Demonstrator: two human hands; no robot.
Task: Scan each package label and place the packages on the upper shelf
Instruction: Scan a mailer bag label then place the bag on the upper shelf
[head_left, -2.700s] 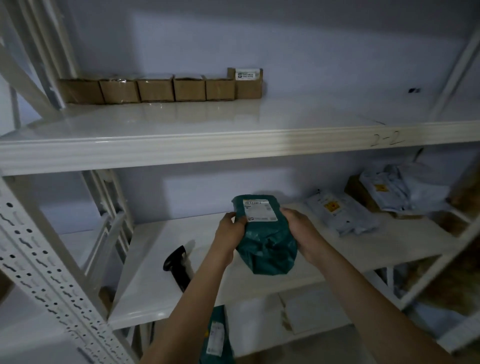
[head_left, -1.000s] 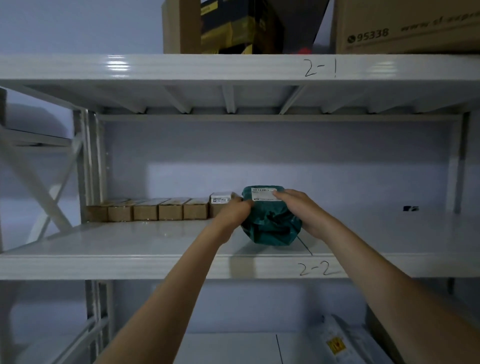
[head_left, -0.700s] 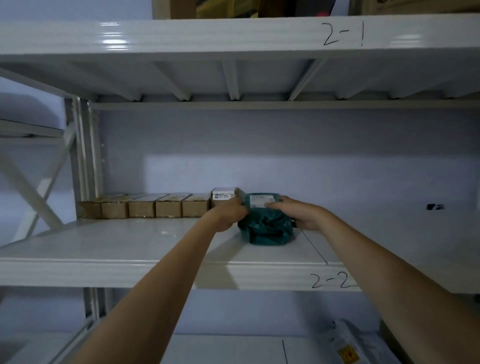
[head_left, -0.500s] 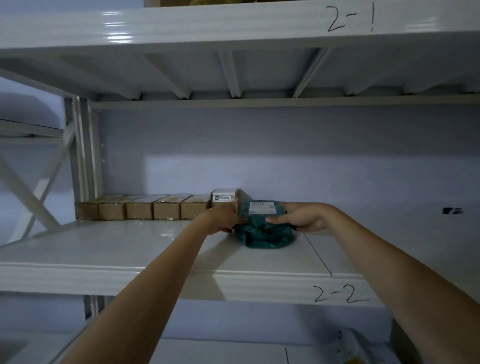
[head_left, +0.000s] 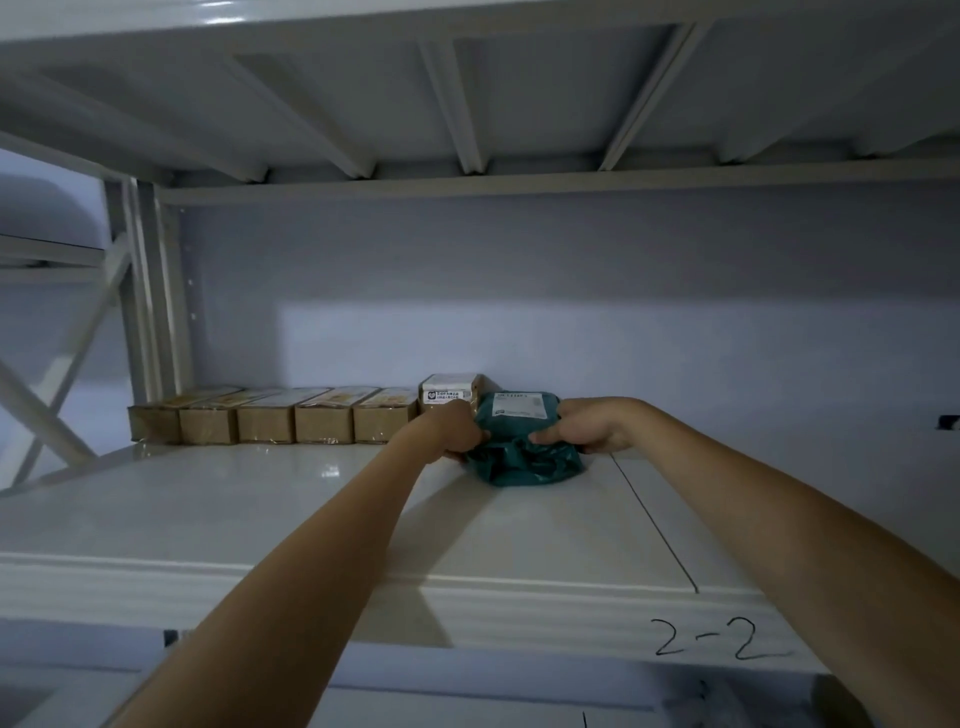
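Note:
A green plastic mailer package (head_left: 524, 457) with a white label on top lies on the white upper shelf (head_left: 260, 509) marked "2-2". It sits at the back, right beside a labelled cardboard box (head_left: 449, 397). My left hand (head_left: 452, 434) grips the package's left side. On its right side, my right hand (head_left: 587, 428) holds it with curled fingers.
A row of several small brown cardboard boxes (head_left: 270, 421) lines the back of the shelf to the left of the labelled box. The shelf above (head_left: 467, 93) hangs low overhead. A white upright post (head_left: 145, 291) stands at the left.
I lifted the green package from the lower shelf onto the upper shelf and slid it back beside the labelled box. Both hands still hold it.

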